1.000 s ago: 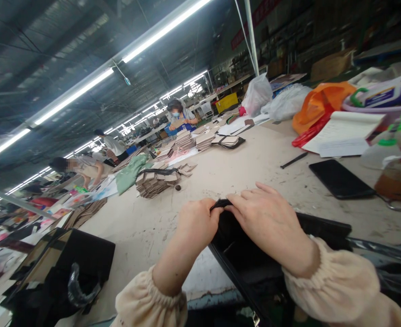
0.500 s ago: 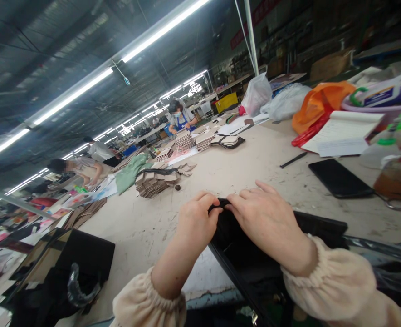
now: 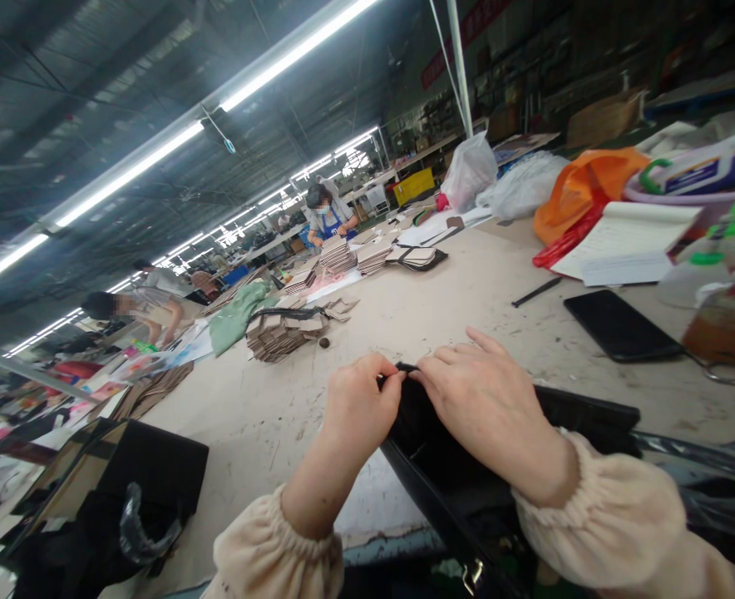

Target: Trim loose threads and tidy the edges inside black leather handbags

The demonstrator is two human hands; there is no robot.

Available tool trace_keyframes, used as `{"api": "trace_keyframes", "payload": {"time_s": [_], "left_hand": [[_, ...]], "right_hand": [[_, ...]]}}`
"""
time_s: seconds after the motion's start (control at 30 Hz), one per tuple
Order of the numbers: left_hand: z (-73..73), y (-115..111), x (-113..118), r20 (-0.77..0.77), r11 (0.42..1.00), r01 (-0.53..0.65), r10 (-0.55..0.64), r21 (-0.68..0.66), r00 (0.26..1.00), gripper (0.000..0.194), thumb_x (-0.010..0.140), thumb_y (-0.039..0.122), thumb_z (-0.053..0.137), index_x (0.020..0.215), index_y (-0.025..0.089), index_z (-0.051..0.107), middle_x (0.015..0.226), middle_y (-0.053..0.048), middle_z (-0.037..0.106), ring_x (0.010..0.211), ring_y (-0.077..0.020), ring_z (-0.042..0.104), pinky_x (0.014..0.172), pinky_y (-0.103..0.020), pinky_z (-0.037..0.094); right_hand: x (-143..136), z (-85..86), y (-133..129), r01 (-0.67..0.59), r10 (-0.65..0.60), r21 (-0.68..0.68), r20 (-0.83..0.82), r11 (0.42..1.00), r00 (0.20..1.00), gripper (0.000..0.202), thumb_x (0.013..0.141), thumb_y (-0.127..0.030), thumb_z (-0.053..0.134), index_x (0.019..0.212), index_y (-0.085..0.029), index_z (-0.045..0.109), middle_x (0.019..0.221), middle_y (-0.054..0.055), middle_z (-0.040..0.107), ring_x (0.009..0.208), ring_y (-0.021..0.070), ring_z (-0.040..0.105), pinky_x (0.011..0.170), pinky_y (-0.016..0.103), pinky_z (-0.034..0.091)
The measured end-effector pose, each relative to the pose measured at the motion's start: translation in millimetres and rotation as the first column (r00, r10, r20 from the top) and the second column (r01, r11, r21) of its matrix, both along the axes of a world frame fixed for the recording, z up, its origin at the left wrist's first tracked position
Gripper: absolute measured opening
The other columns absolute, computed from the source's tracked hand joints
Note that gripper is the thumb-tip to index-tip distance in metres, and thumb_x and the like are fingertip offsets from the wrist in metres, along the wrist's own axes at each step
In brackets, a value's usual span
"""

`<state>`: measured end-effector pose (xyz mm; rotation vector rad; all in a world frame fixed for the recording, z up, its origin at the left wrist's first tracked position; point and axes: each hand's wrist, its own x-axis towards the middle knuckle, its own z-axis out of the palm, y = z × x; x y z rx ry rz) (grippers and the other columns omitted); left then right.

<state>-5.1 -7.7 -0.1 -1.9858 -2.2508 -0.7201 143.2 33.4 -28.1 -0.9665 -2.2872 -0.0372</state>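
A black bag point(image 3: 433, 491) lies tilted at the table's near edge, its opening towards me and a gold-coloured metal fitting low on its side. My left hand point(image 3: 362, 399) pinches the bag's upper rim between thumb and fingers. Close beside it, my right hand point(image 3: 483, 399) grips the same rim, its fingertips almost touching the left ones and one finger raised. Both hands are closed. The right hand and forearm cover part of the bag's inside, and the edge between my fingertips is mostly hidden.
Right of the bag lie a black phone point(image 3: 620, 326), a dark thin tool point(image 3: 535, 292), a notepad point(image 3: 633, 237) and a jar of brown liquid point(image 3: 726, 333). At left stands another black bag point(image 3: 155, 462). Stacked brown pieces point(image 3: 286, 331) lie ahead; co-workers point(image 3: 330, 216) work beyond.
Both hands keep hold of the bag's rim, with the left fingertips shifted slightly along it. The bag's side has turned a little, showing more of the metal fitting.
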Motion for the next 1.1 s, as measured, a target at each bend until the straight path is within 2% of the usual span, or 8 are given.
{"api": "trace_keyframes", "payload": {"time_s": [0.23,0.4,0.6,0.8,0.97,1.1], "left_hand": [[-1.5,3,-1,0.02,1.0,-0.03,0.03,-0.007,0.999,0.009,0.075,0.024,0.058,0.068,0.019,0.06,0.057,0.003,0.06,0.055,-0.0106,0.052,0.053,-0.023,0.032],[-0.9,3,-3,0.098,0.998,-0.024,0.03,-0.062,0.995,0.011,0.078,0.027,0.056,0.081,0.019,0.063,0.065,0.002,0.066,0.061,-0.0118,0.055,0.057,-0.023,0.034],[3.8,4,-3,0.064,0.984,0.006,0.005,-0.181,0.998,0.027,0.082,0.032,0.051,0.067,0.019,0.069,0.059,0.0,0.063,0.057,-0.0121,0.051,0.053,-0.024,0.03],[-1.1,5,0,0.188,0.99,0.001,0.026,-0.142,0.982,0.015,0.075,0.029,0.06,0.085,0.021,0.067,0.074,0.002,0.068,0.066,-0.0128,0.056,0.058,-0.023,0.035],[-0.9,2,-1,0.195,0.98,0.007,0.032,-0.198,0.98,0.013,0.074,0.03,0.06,0.075,0.019,0.066,0.066,0.002,0.063,0.061,-0.0119,0.053,0.055,-0.022,0.033],[0.7,3,-1,0.184,0.973,0.027,0.016,-0.23,0.983,0.018,0.076,0.033,0.058,0.069,0.018,0.065,0.059,0.003,0.057,0.057,-0.0105,0.047,0.052,-0.022,0.029]], "right_hand": [[-2,0.0,-1,-0.009,0.009,0.003,-0.013,1.0,1.0,0.019,0.085,-0.014,0.048,0.071,-0.019,0.061,0.072,0.001,0.064,0.074,0.0173,0.056,0.101,0.039,0.023],[-3,0.0,-2,0.004,-0.005,0.005,0.008,1.0,1.0,0.02,0.086,-0.015,0.046,0.073,-0.02,0.06,0.074,0.002,0.064,0.076,0.0181,0.056,0.102,0.039,0.023],[-4,0.8,0,0.035,-0.035,-0.006,0.024,0.999,0.999,0.023,0.09,-0.022,0.043,0.077,-0.019,0.062,0.076,0.003,0.064,0.079,0.0198,0.057,0.101,0.041,0.024],[3,-0.3,8,0.064,-0.063,-0.028,0.047,0.998,0.997,0.021,0.09,-0.025,0.044,0.091,-0.019,0.064,0.084,0.004,0.067,0.082,0.0194,0.059,0.1,0.041,0.024],[6,-0.2,12,0.043,-0.04,-0.047,0.055,0.998,0.998,0.02,0.089,-0.028,0.047,0.091,-0.02,0.066,0.087,0.004,0.068,0.084,0.0197,0.06,0.1,0.042,0.023],[4,0.3,13,0.024,-0.022,-0.045,0.045,0.999,0.999,0.023,0.091,-0.029,0.045,0.092,-0.021,0.066,0.086,0.004,0.069,0.084,0.0195,0.061,0.101,0.042,0.022]]}}
